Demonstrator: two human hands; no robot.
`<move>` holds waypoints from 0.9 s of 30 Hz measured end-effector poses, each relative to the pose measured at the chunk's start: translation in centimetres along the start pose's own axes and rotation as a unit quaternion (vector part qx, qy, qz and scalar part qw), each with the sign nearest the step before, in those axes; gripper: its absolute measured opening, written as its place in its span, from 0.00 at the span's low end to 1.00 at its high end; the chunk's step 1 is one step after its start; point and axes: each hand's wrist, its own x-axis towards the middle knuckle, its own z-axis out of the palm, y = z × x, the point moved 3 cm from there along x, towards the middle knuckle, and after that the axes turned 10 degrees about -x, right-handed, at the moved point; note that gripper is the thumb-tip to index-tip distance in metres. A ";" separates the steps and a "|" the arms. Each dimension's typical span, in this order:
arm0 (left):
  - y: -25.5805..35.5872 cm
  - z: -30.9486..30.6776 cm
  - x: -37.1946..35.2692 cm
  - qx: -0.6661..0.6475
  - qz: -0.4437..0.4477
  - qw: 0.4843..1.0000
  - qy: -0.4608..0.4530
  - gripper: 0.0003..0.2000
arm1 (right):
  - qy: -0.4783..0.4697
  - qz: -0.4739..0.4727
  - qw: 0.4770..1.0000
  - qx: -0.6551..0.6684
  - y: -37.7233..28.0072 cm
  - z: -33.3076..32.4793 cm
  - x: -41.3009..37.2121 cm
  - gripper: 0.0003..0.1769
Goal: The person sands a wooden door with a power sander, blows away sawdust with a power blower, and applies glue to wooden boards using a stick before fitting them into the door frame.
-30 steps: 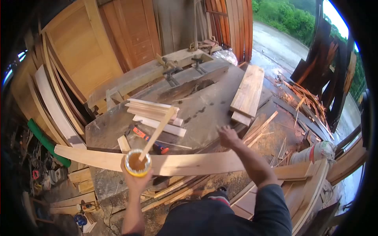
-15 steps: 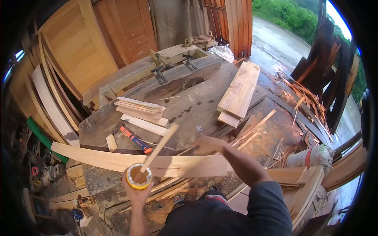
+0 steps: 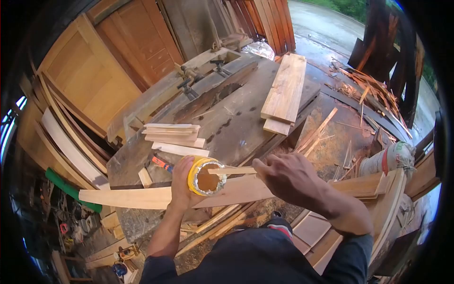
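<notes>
My left hand (image 3: 181,182) is wrapped around a yellow jar (image 3: 191,177), tilted with its mouth to the right. Whitish residue crusts the rim, and the inside looks brown. A flat wooden stick (image 3: 239,170) reaches into the mouth from the right, its outer end pinched in my right hand (image 3: 291,179). Beneath both hands, a long curved board (image 3: 127,197) lies across the near edge of the workbench (image 3: 236,128). An orange and blue hand tool (image 3: 162,163), partly hidden by my left hand, rests just behind the jar.
Thin wood slats (image 3: 172,132) are stacked left of centre on the bench. Thick planks (image 3: 284,92) lie at its right side, and clamps (image 3: 188,88) sit toward the back. Wooden doors (image 3: 85,71) lean at left. A white sack (image 3: 385,161) and scrap wood stand right.
My right hand has taken hold of the stick, which now lies nearly level instead of standing in the jar. My left hand has raised the jar rightward and tipped it. The view has shifted.
</notes>
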 end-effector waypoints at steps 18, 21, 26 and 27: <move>2.0 -4.0 9.0 0.129 0.151 0.980 0.017 0.48 | 0.188 -0.148 0.889 -0.389 -4.5 -9.6 -2.8 0.16; 1.9 -4.2 8.8 0.132 0.164 0.975 0.076 0.45 | 0.219 -0.131 0.895 -0.365 -3.0 -10.7 -2.9 0.16; 0.6 -3.2 8.9 0.086 0.177 0.964 0.181 0.47 | 0.272 -0.121 0.883 -0.364 -2.7 -11.0 -3.2 0.14; 0.3 -3.2 8.9 0.070 0.169 0.967 0.176 0.48 | 0.266 -0.138 0.882 -0.363 -2.7 -10.9 -3.4 0.14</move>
